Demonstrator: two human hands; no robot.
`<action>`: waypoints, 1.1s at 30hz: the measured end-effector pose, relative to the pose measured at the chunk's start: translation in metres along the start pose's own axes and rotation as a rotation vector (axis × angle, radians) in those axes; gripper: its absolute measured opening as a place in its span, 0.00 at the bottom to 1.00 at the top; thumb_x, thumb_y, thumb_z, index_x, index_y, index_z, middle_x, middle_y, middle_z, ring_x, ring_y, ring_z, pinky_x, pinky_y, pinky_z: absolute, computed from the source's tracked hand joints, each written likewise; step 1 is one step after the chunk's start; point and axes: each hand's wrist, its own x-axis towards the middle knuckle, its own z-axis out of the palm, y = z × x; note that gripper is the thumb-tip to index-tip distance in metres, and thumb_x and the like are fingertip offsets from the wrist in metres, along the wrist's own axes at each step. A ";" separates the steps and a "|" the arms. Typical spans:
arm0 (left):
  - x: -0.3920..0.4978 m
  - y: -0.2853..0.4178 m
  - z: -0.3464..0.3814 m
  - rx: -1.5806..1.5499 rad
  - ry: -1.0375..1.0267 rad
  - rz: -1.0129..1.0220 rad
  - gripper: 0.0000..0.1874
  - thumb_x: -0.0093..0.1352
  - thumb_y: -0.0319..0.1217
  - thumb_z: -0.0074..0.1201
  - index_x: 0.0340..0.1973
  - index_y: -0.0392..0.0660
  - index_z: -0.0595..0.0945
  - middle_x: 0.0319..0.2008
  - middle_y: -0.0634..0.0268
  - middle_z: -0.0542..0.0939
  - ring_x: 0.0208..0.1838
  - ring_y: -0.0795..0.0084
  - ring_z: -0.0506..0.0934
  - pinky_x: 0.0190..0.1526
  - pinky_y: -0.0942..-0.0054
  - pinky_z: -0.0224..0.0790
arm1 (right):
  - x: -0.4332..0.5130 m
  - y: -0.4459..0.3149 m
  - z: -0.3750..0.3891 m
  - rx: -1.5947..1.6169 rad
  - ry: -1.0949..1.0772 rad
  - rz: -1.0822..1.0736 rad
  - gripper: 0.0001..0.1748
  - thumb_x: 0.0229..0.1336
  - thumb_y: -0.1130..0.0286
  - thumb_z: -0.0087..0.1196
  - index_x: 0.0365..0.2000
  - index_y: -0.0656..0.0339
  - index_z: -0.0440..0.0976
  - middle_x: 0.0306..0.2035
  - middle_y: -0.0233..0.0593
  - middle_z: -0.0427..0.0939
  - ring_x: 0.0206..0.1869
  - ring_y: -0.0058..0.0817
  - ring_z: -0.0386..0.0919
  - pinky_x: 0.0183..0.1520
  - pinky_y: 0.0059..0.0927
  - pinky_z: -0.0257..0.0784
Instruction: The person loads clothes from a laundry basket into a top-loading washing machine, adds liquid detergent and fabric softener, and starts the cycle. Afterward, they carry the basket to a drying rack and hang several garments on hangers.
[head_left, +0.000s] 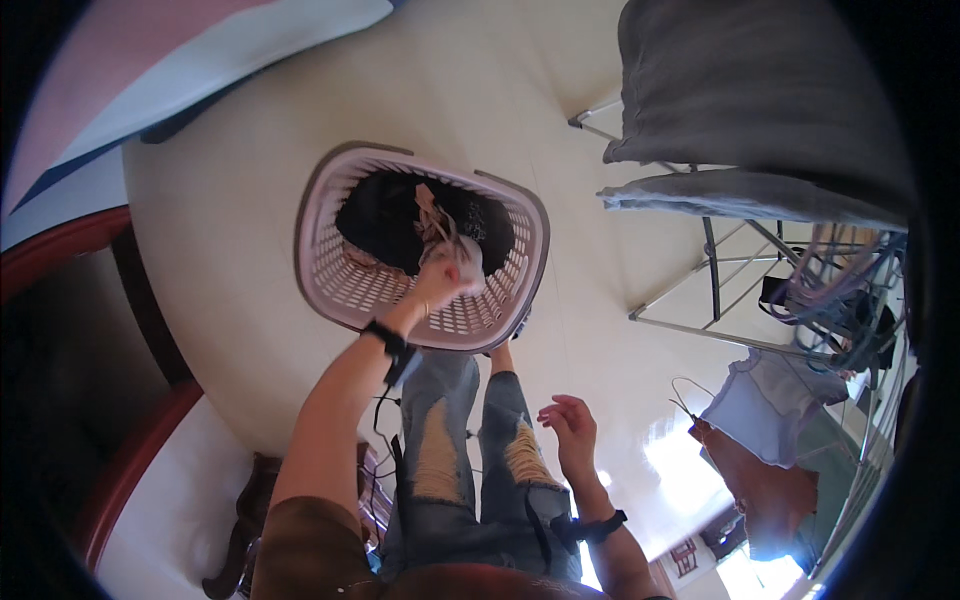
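Note:
A pale pink plastic laundry basket with slotted walls stands on the floor before my feet. Inside it lie black clothes, one bearing a light print. My left hand reaches over the near wall into the basket, its fingers closed on a light, brownish patterned cloth. Motion blur hides the exact grip. Some beige fabric shows against the basket's left side. Away from the basket, my right hand hangs beside my right knee, loosely curled with fingers apart and nothing in it.
At the right stands a metal drying rack, draped with a dark grey garment and holding several hangers. Below hang light blue shorts and a brown garment. A pink-and-white covered bed occupies the upper left; carved dark wood furniture, the lower left.

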 end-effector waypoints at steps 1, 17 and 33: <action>-0.029 0.022 -0.006 -0.132 -0.039 0.019 0.18 0.55 0.35 0.60 0.14 0.45 0.66 0.16 0.67 0.69 0.23 0.77 0.68 0.26 0.76 0.61 | 0.001 -0.007 0.002 0.021 -0.041 -0.019 0.14 0.56 0.80 0.48 0.45 0.67 0.67 0.33 0.40 0.78 0.35 0.24 0.76 0.40 0.24 0.71; -0.499 0.370 -0.173 -0.505 0.272 0.415 0.17 0.58 0.37 0.59 0.34 0.47 0.66 0.36 0.64 0.71 0.35 0.66 0.70 0.38 0.69 0.64 | -0.076 -0.164 0.090 -0.503 -0.716 -1.099 0.25 0.49 0.69 0.55 0.50 0.60 0.67 0.48 0.47 0.71 0.55 0.40 0.66 0.59 0.42 0.56; -0.357 0.346 -0.120 -1.229 -0.442 0.181 0.33 0.69 0.55 0.38 0.58 0.42 0.68 0.55 0.60 0.72 0.56 0.64 0.70 0.58 0.63 0.60 | -0.204 -0.340 0.035 0.330 -0.867 -0.202 0.17 0.61 0.69 0.44 0.45 0.72 0.68 0.42 0.43 0.75 0.43 0.29 0.75 0.47 0.27 0.71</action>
